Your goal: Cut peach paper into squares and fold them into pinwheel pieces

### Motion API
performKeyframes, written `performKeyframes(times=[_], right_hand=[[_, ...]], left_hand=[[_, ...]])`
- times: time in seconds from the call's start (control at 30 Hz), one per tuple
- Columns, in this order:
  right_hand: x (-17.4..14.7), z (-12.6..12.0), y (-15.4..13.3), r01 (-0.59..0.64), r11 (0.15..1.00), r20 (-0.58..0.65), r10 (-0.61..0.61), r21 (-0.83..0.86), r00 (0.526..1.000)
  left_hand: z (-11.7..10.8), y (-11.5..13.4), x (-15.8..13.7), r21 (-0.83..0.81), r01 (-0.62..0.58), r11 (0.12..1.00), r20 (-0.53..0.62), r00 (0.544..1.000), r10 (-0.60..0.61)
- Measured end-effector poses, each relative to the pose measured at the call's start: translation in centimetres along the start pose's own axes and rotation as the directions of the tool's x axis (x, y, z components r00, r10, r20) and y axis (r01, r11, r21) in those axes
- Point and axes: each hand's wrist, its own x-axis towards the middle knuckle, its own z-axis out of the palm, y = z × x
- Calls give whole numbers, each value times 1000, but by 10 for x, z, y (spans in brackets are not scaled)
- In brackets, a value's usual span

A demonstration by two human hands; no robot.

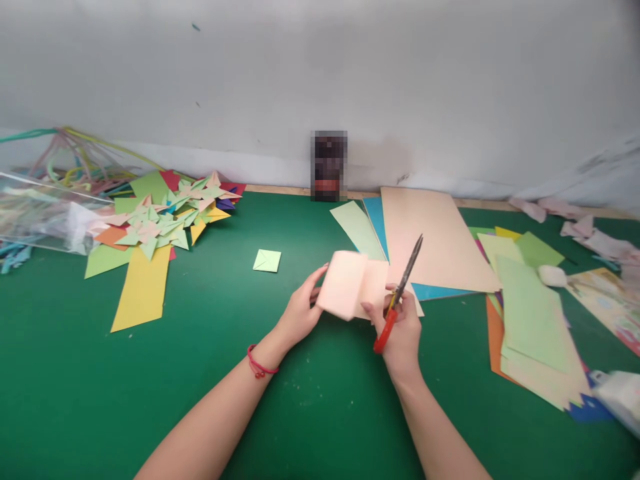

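My left hand [303, 303] grips the left end of a pale peach sheet of paper [343, 283], which is curled over so that its left part bends toward the middle. My right hand [403, 327] pinches the sheet's right part with the thumb on top. The same hand also holds a pair of scissors [393, 313] with red handles, its dark blades pointing up and away from me. How the fingers sit in the handle loops is partly hidden. A small folded light-green paper square [267, 261] lies on the table, left of my hands.
On the green table [210, 400], folded paper stars [155, 223] lie piled at left beside a clear plastic bag [45, 207]. Large peach sheets [440, 240] lie behind my right hand. Cut green sheets [533, 313] are stacked at right. A blurred-out phone-shaped object [329, 167] leans against the wall.
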Motion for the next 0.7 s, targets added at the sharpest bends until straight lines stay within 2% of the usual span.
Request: performKeyframes(times=[0.07, 0.17, 0.27, 0.47, 0.6, 0.7], right_hand=[[-1, 0, 1, -18, 1000, 10, 18, 19, 1000], [1, 0, 2, -63, 997, 6, 62, 52, 998], [4, -2, 4, -108, 991, -17, 110, 73, 994], [10, -4, 10, -110, 988, -23, 113, 112, 993], [10, -4, 9, -122, 985, -40, 128, 118, 991], [10, -5, 5, -129, 982, -34, 135, 139, 990]], left_hand=[[-1, -1, 0, 31, 70, 997, -119, 991, -66], [-3, -2, 0, -3, 209, 978, -288, 936, -201], [-4, 0, 2, -73, 227, 971, -359, 902, -238], [-2, 7, 3, -104, 249, 963, -353, 896, -269], [-2, 8, 3, -114, 332, 936, -251, 902, -350], [-3, 7, 4, -116, 323, 939, -132, 932, -337]])
